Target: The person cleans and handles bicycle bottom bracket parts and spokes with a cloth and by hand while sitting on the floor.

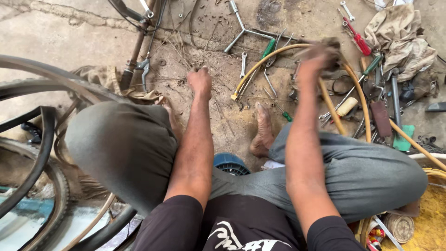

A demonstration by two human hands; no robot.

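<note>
Partly blurred, right hand [318,58] closed on an indistinct dark rag [332,46]; left hand [200,81] fisted, contents hidden

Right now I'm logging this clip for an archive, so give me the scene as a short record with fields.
setting: dirt floor, person seated on a blue stool
left hand: closed fist above the ground, contents unclear
right hand: blurred, at a yellow hose; grip cannot be judged
nearby tools: wrenches, green-handled screwdriver, red-handled tool
left side: bicycle tyre
top right: crumpled cloth
</note>
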